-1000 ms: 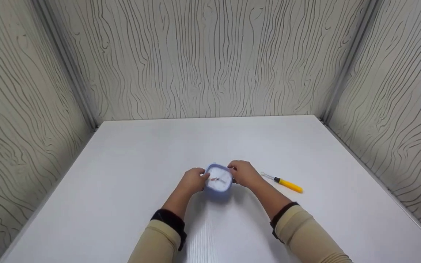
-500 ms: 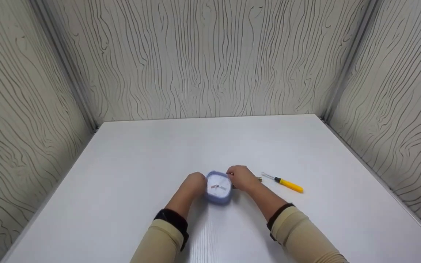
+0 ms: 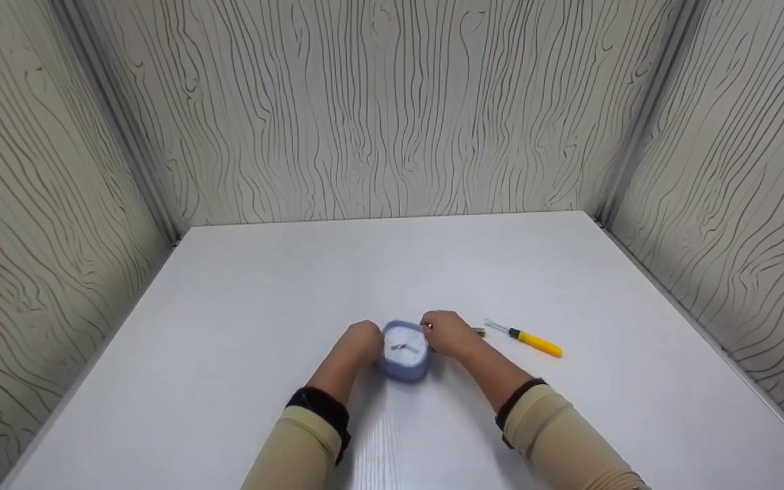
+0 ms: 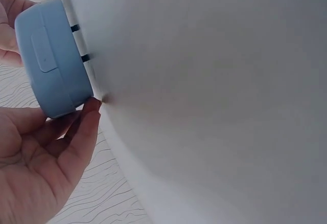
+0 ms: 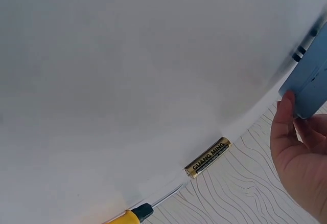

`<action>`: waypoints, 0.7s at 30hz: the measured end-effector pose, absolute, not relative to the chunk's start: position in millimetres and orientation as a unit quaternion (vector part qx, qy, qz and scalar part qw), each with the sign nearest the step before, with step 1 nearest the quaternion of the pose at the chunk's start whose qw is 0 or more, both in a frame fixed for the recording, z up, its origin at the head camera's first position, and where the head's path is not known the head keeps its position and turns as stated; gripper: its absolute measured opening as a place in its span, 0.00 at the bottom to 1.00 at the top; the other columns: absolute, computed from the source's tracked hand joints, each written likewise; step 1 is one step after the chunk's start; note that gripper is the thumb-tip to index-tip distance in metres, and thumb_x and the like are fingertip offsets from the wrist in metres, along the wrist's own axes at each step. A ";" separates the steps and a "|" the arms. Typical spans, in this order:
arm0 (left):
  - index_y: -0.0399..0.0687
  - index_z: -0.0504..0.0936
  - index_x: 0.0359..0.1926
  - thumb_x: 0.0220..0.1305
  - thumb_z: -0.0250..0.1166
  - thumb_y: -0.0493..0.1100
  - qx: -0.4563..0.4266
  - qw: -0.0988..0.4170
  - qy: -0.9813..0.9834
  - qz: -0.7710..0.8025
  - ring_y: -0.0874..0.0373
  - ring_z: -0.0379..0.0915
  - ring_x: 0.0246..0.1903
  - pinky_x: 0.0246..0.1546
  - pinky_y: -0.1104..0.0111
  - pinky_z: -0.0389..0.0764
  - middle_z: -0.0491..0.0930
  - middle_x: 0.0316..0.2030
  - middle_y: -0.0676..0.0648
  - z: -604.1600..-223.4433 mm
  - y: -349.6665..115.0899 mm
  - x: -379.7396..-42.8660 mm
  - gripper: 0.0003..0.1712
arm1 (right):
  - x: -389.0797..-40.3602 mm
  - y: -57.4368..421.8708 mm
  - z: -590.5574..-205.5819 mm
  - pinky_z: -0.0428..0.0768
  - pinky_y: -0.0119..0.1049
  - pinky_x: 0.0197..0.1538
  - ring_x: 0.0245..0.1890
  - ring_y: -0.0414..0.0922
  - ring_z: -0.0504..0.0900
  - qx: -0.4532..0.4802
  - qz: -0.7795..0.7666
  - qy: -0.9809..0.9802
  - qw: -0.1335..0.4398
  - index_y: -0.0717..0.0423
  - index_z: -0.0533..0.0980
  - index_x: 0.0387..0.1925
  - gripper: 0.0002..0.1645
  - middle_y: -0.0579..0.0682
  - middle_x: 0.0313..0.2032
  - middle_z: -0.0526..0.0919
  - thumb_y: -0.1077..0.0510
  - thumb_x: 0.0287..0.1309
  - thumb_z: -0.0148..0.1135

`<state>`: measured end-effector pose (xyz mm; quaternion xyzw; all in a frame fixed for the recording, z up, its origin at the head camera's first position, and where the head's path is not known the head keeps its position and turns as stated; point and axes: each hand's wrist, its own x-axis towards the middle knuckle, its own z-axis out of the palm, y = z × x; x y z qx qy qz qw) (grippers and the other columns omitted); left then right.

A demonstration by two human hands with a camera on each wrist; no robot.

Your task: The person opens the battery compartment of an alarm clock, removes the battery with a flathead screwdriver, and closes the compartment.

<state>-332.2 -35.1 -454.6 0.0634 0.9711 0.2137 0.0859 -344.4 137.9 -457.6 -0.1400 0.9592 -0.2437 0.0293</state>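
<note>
A small light-blue alarm clock with a white dial faces me at the middle of the table. My left hand holds its left side; in the left wrist view that hand has its fingers against an edge of the blue casing. On the opposite side my right hand grips the clock, thumb and fingers pinching a corner in the right wrist view. Short black feet jut from the casing towards the tabletop. From the head view, the left fingertips are hidden.
A gold and black battery lies right of the clock, partly behind my right hand in the head view. Beyond it lies a screwdriver with a yellow handle. Wood-grain panels enclose the white table at the back and sides.
Both hands have brought the clock down and nearer, and its dial has tilted. The left thumb has left the front rim. The battery has come into view beside the right hand.
</note>
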 end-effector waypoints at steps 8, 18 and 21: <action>0.32 0.80 0.35 0.65 0.49 0.37 0.053 0.095 0.967 0.231 0.53 0.68 0.29 0.41 0.60 0.75 0.78 0.31 0.42 -454.0 -36.2 -333.5 0.15 | -345.2 138.6 -456.9 0.74 0.45 0.47 0.38 0.48 0.76 -0.148 -0.222 0.963 0.035 0.60 0.77 0.38 0.10 0.53 0.36 0.80 0.60 0.62 0.50; 0.31 0.73 0.53 0.67 0.50 0.46 0.016 0.113 0.952 0.282 0.43 0.68 0.54 0.57 0.56 0.66 0.74 0.50 0.35 -449.2 -37.9 -333.4 0.23 | -349.1 146.2 -449.8 0.73 0.47 0.52 0.49 0.54 0.76 -0.140 -0.198 0.969 0.037 0.59 0.75 0.46 0.16 0.57 0.44 0.79 0.54 0.65 0.48; 0.34 0.70 0.58 0.66 0.51 0.50 -0.001 0.116 0.955 0.273 0.43 0.63 0.59 0.60 0.55 0.63 0.71 0.56 0.36 -445.2 -41.0 -336.2 0.27 | -352.8 152.7 -438.7 0.68 0.48 0.58 0.55 0.56 0.71 -0.138 -0.167 0.976 0.026 0.60 0.72 0.52 0.20 0.60 0.50 0.76 0.53 0.66 0.46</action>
